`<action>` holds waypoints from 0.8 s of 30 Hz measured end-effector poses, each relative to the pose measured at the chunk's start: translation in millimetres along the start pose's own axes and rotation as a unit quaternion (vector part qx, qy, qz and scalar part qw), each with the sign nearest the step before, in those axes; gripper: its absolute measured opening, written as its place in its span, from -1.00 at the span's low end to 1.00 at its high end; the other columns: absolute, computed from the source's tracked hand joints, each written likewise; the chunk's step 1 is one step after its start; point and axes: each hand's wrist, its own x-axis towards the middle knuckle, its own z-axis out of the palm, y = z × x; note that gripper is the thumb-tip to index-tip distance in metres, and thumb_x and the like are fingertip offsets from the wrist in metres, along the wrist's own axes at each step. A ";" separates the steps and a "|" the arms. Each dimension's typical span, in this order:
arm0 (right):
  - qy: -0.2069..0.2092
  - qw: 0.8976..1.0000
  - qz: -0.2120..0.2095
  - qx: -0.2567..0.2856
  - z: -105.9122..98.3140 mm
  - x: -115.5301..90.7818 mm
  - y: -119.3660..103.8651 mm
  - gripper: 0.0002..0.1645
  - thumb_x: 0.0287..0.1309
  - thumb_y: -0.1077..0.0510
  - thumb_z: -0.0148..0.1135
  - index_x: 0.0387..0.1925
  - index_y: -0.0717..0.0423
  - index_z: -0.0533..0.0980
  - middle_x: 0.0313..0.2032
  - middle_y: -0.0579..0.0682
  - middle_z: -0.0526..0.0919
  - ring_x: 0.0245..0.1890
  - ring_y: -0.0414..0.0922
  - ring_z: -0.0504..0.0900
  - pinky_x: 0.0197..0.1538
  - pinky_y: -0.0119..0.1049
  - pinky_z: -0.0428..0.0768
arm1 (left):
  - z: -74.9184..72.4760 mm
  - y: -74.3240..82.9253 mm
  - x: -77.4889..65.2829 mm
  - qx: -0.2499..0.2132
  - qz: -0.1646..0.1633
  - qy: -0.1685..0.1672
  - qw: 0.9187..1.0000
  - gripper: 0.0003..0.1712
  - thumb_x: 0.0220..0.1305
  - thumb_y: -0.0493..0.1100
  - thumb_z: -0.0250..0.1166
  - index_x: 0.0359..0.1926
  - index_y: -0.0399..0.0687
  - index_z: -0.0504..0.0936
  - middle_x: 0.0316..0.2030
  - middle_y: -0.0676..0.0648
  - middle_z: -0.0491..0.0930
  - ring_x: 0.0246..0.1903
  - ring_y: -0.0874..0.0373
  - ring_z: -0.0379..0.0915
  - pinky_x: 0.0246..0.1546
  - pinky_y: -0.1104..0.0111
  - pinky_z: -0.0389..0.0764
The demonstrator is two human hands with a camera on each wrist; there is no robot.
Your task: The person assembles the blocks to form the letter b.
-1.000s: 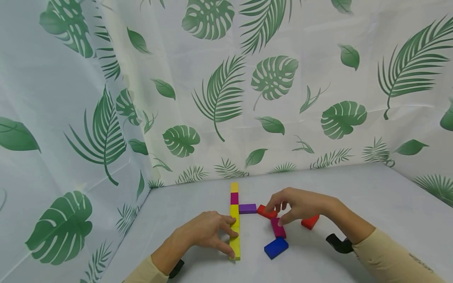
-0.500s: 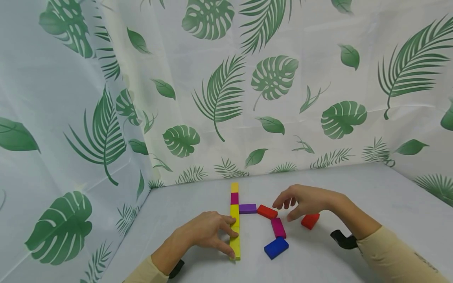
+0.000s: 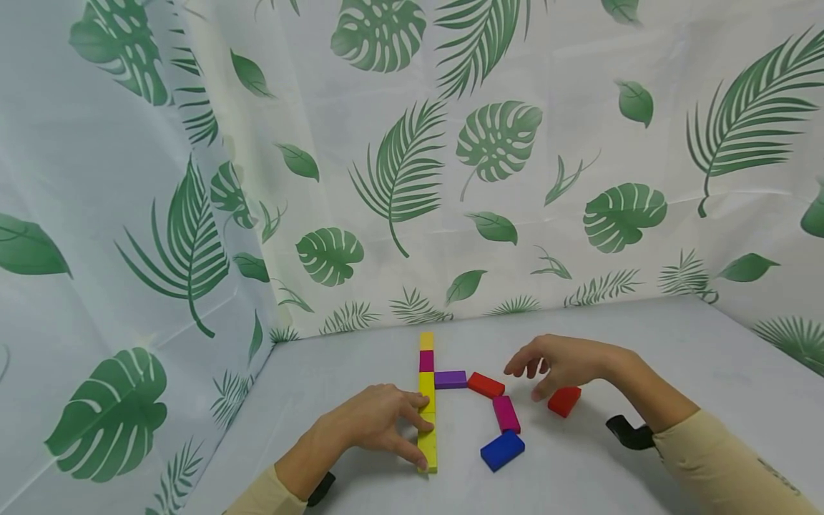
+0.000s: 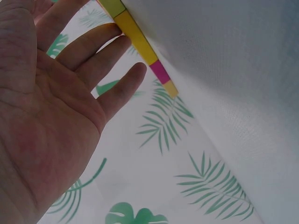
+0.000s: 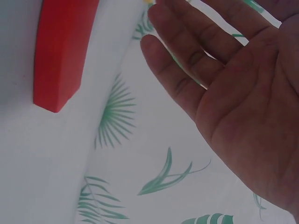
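An upright line of flat blocks runs away from me in the head view: a greenish-yellow block [image 3: 428, 447], a yellow block [image 3: 427, 386], a small magenta block [image 3: 427, 361] and a pale yellow block [image 3: 427, 340] at the far end. My left hand [image 3: 381, 418] rests its fingertips along the left side of the yellow ones. From the line, a purple block [image 3: 450, 380], a red block [image 3: 486, 385], a magenta block [image 3: 506, 415] and a blue block [image 3: 503, 451] curve toward me. My right hand [image 3: 569, 363], holding nothing, hovers between this curve and a loose red block [image 3: 563, 402].
The blocks lie on a pale grey tabletop [image 3: 360, 486]. White cloth with green leaf prints [image 3: 399, 286] hangs behind and on both sides. Black wrist-camera mounts [image 3: 629, 433] stick out beneath the forearms.
My right hand has let go of the red and magenta blocks in the curve and moved right, toward the loose red block. The left hand and the blocks have stayed still.
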 end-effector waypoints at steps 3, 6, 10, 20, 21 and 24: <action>-0.001 1.000 0.010 0.004 0.1 -1.3 1.5 -0.43 0.06 0.17 0.58 0.16 -0.07 0.67 0.09 0.00 0.72 0.09 0.05 0.63 0.12 0.07 0.66 | -0.1 0.0 -0.1 0.000 0.001 0.001 1.000 -0.33 -0.06 0.57 0.46 0.09 0.56 0.75 0.34 0.21 0.56 0.41 0.24 0.42 0.37 0.01 0.49; -0.002 1.000 0.020 0.005 0.4 -1.9 3.3 -0.42 0.05 0.19 0.58 0.16 -0.07 0.68 0.09 -0.01 0.71 0.09 0.05 0.62 0.13 0.05 0.66 | -0.2 -0.1 -0.3 -0.001 0.003 0.001 1.000 -0.33 -0.06 0.57 0.46 0.09 0.56 0.75 0.34 0.21 0.56 0.41 0.24 0.42 0.37 0.01 0.49; -0.002 0.999 0.034 0.007 0.6 -2.4 5.6 -0.42 0.05 0.21 0.58 0.16 -0.08 0.68 0.10 -0.02 0.71 0.10 0.03 0.61 0.14 0.05 0.66 | 0.3 -0.5 -0.3 -0.003 0.005 0.002 1.000 -0.33 -0.05 0.57 0.46 0.09 0.56 0.75 0.34 0.21 0.56 0.41 0.24 0.42 0.37 0.01 0.49; -0.004 0.998 0.063 0.013 -1.2 -5.5 10.7 -0.37 0.00 0.23 0.60 0.17 -0.07 0.67 0.12 0.00 0.70 0.12 0.04 0.60 0.11 0.08 0.68 | 1.1 -1.8 0.2 -0.004 0.005 0.003 1.000 -0.34 -0.05 0.57 0.45 0.09 0.57 0.75 0.34 0.21 0.57 0.40 0.23 0.43 0.36 -0.01 0.50; -0.005 0.998 0.066 0.012 -1.3 -6.0 11.3 -0.37 -0.01 0.23 0.60 0.17 -0.08 0.67 0.11 -0.01 0.70 0.12 0.04 0.60 0.11 0.08 0.68 | 1.2 -1.8 0.2 -0.004 0.006 0.003 1.000 -0.34 -0.05 0.57 0.45 0.09 0.56 0.75 0.34 0.21 0.57 0.40 0.23 0.43 0.36 -0.01 0.50; -0.012 0.997 0.071 0.003 -1.7 -7.4 13.6 -0.34 -0.04 0.22 0.62 0.17 -0.09 0.67 0.12 -0.01 0.69 0.12 0.04 0.60 0.10 0.09 0.68 | 1.0 -1.3 0.1 -0.004 0.005 0.003 1.000 -0.34 -0.05 0.57 0.46 0.08 0.56 0.75 0.34 0.21 0.57 0.40 0.24 0.43 0.36 0.00 0.50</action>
